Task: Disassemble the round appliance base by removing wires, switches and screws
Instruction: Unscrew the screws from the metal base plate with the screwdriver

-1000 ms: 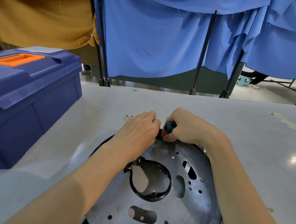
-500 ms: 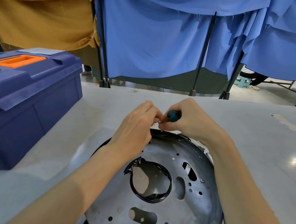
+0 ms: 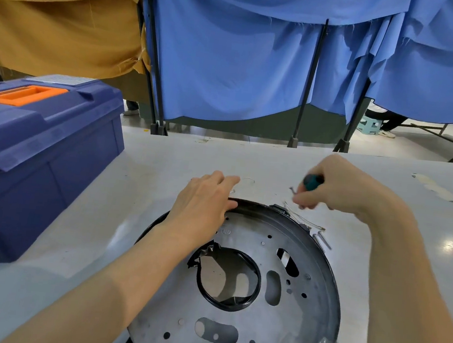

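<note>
On the grey table (image 3: 276, 165), right in front of the person, lies the round metal base (image 3: 302, 319). The left hand (image 3: 202, 199) rests on its far rim, fingers loose, holding nothing. The right hand (image 3: 338, 186) is curled tight around a green screwdriver (image 3: 313, 182), just past the rim. A blue toolbox (image 3: 39, 157) sits at the left.

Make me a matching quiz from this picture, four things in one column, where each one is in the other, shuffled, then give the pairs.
Things:
1. toolbox
2. left hand
3. screwdriver
4. loose screws

Places:
A. lying on the table by the far right rim of the base
B. held in the right hand
C. standing on the left side of the table
D. resting on the far rim of the base

Pairs: 1-C, 2-D, 3-B, 4-A
</note>
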`<state>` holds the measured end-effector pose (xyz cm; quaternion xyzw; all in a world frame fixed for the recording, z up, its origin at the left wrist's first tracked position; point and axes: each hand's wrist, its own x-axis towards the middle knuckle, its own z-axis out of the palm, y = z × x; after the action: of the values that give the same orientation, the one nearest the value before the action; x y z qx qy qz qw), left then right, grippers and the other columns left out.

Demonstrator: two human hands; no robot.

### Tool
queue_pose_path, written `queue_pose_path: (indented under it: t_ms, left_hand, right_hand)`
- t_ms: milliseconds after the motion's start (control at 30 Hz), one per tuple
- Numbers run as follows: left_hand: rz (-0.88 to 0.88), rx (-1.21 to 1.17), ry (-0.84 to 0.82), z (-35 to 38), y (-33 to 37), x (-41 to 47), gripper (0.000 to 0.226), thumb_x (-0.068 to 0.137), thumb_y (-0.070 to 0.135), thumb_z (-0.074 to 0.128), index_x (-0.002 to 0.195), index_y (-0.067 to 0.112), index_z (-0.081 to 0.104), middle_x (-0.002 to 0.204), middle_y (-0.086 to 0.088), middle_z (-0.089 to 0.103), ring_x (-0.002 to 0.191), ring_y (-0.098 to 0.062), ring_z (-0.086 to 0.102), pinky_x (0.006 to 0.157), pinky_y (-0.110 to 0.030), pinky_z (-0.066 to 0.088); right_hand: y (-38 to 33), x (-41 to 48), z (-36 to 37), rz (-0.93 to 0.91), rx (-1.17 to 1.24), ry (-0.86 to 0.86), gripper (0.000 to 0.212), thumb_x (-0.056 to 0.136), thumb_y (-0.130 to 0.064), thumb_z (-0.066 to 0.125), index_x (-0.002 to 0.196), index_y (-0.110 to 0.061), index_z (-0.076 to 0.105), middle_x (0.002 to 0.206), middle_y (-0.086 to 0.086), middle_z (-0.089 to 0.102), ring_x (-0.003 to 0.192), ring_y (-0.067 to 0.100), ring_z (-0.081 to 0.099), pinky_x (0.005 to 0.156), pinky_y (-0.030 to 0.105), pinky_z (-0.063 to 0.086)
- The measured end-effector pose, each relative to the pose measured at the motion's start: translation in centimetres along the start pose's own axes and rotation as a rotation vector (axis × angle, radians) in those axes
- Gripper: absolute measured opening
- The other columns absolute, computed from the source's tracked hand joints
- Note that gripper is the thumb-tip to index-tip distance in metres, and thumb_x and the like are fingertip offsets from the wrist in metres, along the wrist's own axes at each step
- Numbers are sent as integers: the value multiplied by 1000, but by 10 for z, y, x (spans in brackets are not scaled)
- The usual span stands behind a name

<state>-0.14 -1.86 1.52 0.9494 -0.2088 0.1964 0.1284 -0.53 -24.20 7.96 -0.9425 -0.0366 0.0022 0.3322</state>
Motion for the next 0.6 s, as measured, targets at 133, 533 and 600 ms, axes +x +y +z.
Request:
queue_pose_path:
  t_ms: [133, 533, 600]
  left_hand:
    - [-61, 32, -211, 2, -5, 0, 28, 101, 29, 45, 127, 19, 51, 119, -5, 59, 106, -28, 55, 81, -38, 44]
    - [-50, 54, -213, 2, -7, 0, 25, 102, 32, 42, 122, 20, 51, 112, -6, 60, 102, -28, 56, 72, -35, 38]
    - [-49, 49, -214, 2, -7, 0, 26, 102, 32, 42, 122, 20, 51, 113, -5, 60, 103, -28, 56, 73, -35, 39]
  right_hand:
    - [24, 1, -3, 250, -118, -80, 16, 78, -7, 78, 81, 6, 68, 63, 12, 72, 49, 14, 64, 46, 23, 38]
    - [59, 7, 10, 480, -316, -66, 27, 82, 2, 68, 71, -4, 45, 62, 15, 62, 58, 27, 57, 47, 22, 35]
    - [61, 7, 13, 482, -310, -58, 30, 82, 1, 69, 72, -6, 42, 53, 12, 57, 52, 26, 53, 47, 22, 34]
